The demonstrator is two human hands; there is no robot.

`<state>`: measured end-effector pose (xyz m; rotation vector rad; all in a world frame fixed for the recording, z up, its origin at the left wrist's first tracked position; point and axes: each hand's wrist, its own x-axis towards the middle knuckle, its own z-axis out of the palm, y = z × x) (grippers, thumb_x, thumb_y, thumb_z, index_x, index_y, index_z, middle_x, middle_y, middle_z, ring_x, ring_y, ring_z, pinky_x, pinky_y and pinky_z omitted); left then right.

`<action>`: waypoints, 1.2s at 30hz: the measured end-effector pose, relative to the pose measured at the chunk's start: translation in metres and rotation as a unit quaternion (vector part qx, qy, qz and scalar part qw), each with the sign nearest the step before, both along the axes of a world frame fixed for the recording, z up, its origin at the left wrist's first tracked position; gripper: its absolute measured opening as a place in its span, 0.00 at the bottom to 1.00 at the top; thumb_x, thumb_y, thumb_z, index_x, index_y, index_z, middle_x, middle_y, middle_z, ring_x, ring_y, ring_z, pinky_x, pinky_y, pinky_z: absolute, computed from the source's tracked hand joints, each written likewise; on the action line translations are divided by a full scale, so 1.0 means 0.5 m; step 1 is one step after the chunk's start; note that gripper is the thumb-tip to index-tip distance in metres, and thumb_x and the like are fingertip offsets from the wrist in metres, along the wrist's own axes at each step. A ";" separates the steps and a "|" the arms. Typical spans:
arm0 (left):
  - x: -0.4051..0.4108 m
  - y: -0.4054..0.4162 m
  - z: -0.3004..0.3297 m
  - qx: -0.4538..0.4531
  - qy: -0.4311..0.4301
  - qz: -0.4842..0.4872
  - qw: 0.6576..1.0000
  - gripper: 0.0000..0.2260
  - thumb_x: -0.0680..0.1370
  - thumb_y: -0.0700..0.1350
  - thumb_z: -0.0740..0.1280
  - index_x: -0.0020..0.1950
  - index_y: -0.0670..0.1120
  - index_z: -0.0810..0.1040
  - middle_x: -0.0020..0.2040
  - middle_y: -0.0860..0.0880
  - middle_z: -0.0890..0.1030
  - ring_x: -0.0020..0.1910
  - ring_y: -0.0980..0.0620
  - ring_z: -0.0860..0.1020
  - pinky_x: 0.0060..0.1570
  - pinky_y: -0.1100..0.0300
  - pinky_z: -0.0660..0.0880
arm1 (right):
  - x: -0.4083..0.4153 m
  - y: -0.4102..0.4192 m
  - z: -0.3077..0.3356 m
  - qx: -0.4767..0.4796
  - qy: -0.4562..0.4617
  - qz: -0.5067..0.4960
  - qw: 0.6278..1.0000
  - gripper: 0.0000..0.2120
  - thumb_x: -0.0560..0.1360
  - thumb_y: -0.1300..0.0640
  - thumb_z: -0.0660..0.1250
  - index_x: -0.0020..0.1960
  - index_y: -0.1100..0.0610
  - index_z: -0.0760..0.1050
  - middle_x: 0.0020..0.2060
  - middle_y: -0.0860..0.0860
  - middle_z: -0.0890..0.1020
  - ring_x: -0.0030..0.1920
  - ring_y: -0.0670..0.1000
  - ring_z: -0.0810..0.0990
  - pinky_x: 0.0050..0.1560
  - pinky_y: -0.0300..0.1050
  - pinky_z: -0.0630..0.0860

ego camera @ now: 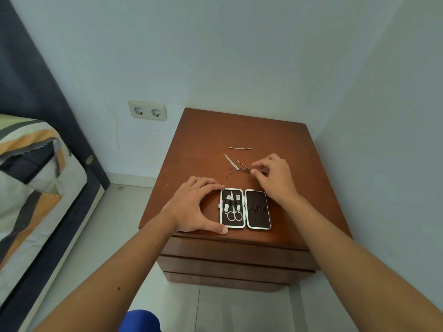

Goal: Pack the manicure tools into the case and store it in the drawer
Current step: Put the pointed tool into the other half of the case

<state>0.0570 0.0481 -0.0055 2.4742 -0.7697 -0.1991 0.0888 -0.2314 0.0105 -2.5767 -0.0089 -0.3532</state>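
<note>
Open manicure case on a wooden nightstand, no readable writing.

The nightstand carries the case; the left hand, spread, touches its 9 o'clock edge; at 12 o'clock the right hand pinches tweezers, beside the file and pusher.

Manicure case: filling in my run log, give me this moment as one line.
case open on nightstand | left hand steadies case | right hand pinches tweezers | two tools loose | drawers shut
</note>
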 end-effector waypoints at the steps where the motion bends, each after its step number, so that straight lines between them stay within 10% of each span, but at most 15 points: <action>1: 0.000 0.000 0.000 0.001 0.000 0.000 1.000 0.52 0.60 0.80 0.73 0.80 0.61 0.66 0.77 0.63 0.66 0.75 0.59 0.60 0.76 0.50 0.64 | 0.008 -0.005 -0.005 -0.010 0.011 -0.004 1.000 0.08 0.78 0.51 0.74 0.56 0.49 0.86 0.51 0.46 0.78 0.57 0.53 0.77 0.58 0.43 0.69; 7: 0.000 0.000 -0.002 -0.003 0.000 0.001 1.000 0.51 0.60 0.80 0.74 0.79 0.62 0.67 0.76 0.63 0.66 0.75 0.59 0.60 0.76 0.50 0.64 | 0.003 -0.015 -0.011 0.002 0.036 -0.009 0.999 0.03 0.77 0.52 0.75 0.49 0.49 0.86 0.46 0.46 0.79 0.51 0.53 0.80 0.59 0.52 0.76; 14: 0.001 0.000 -0.004 -0.002 0.004 0.005 1.000 0.52 0.59 0.81 0.73 0.79 0.62 0.67 0.77 0.64 0.66 0.75 0.59 0.60 0.76 0.50 0.65 | -0.043 -0.023 0.020 0.145 0.057 0.005 0.988 0.05 0.74 0.55 0.78 0.45 0.48 0.83 0.40 0.44 0.85 0.39 0.42 0.79 0.44 0.31 0.73; 20: 0.001 0.000 -0.006 -0.006 0.002 0.006 1.000 0.52 0.59 0.82 0.73 0.78 0.62 0.67 0.76 0.64 0.67 0.74 0.60 0.61 0.75 0.50 0.66 | -0.070 -0.050 0.048 0.286 0.094 0.093 0.949 0.23 0.77 0.63 0.75 0.68 0.47 0.77 0.41 0.50 0.81 0.37 0.43 0.77 0.44 0.39 0.77; 36: -0.002 -0.002 0.000 -0.009 -0.005 0.007 1.000 0.52 0.58 0.81 0.74 0.78 0.61 0.68 0.75 0.64 0.67 0.73 0.60 0.61 0.73 0.54 0.65 | -0.056 -0.052 0.009 0.231 0.136 0.100 0.958 0.17 0.75 0.52 0.78 0.61 0.47 0.80 0.39 0.47 0.87 0.38 0.44 0.79 0.48 0.46 0.76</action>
